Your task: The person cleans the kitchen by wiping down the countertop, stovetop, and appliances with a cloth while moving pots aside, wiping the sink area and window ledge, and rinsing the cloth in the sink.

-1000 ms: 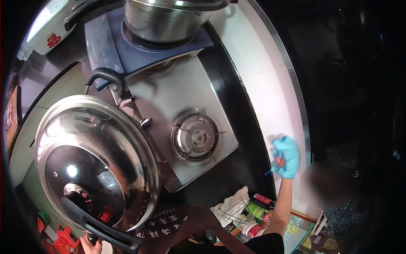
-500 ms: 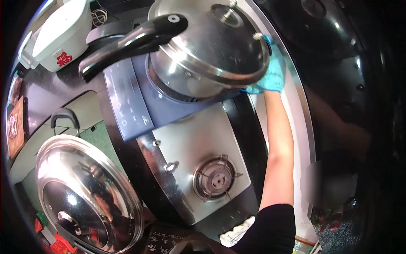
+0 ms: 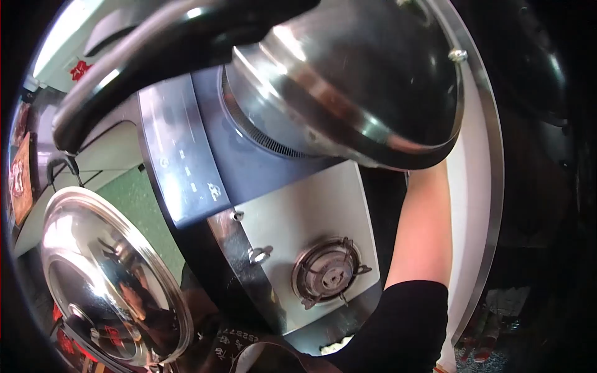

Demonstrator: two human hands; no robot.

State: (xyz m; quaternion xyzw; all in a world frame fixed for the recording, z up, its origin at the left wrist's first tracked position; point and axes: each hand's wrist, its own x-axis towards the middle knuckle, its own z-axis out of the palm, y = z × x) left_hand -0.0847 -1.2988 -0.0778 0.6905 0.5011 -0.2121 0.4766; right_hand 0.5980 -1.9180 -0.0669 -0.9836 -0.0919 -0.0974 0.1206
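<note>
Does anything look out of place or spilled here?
One oddity: the blue hot plate overlaps the far end of the steel gas hob, with a lidded steel pot over it. One cooking surface covering part of another looks makeshift. I see no obvious spill or damage.

Silver steel pressure cooker (image 3: 373, 81) with long black handle (image 3: 155, 46): lid on, handle toward view left, positioned over blue flat cooktop (image 3: 245, 171); base contact not verifiable. Domed, mirror-bright steel lid (image 3: 118, 276): steeply tilted, lower left, apart from cooker.
</note>
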